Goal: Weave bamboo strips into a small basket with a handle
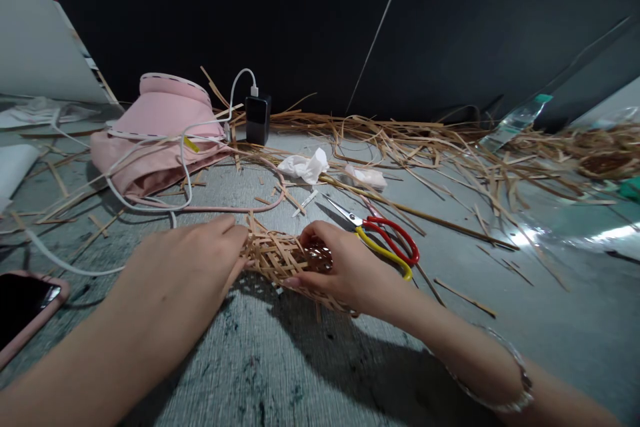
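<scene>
Woven split-bamboo strips (pixel 280 260): matt, dry, fibrous, rough at cut ends. Scissors (pixel 373 233): bright polished steel blades (pixel 343 212); glossy red and yellow plastic handles (pixel 393 240). Pink cloth (pixel 150 170): soft, matt. White tissue paper (pixel 303 165): crumpled, matt. Black plastic charger (pixel 258 119): smooth, slight sheen. Clear plastic sheet (pixel 565 233): glossy, crinkled. Grey floor covering (pixel 250 360): matt, coarse-textured, speckled.

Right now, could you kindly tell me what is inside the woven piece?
Through the gaps of the woven piece, a dark interior with shiny glints shows beside the right hand; their source cannot be told, and that hand and the left hand cover the rest.
</scene>
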Motion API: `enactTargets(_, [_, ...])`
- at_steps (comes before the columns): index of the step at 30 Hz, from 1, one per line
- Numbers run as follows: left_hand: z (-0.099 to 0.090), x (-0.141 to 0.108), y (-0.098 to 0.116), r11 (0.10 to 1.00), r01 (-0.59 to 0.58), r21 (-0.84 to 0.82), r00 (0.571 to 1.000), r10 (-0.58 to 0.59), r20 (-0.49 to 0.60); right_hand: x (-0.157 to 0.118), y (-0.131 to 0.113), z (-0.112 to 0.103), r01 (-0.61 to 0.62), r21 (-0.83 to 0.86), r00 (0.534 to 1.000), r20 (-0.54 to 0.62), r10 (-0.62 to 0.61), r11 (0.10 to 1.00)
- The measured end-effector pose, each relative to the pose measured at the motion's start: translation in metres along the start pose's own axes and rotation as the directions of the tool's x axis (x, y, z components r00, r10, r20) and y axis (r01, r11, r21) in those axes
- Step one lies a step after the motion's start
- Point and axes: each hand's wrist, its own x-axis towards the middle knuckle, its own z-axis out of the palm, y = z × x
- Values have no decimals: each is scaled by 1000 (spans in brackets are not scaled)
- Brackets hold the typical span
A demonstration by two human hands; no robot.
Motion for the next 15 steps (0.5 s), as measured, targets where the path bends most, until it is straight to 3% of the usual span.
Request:
enactTargets(8, [7, 8, -3, 995, 36, -96, 994, -25, 109, -2, 1, -1, -2, 18, 1000, -3, 3, 1000])
enactTargets(15, [9, 12, -10, 991, -6, -132, 994, 20, 106, 0, -1, -1, 2, -5, 1000, -25, -2, 1000])
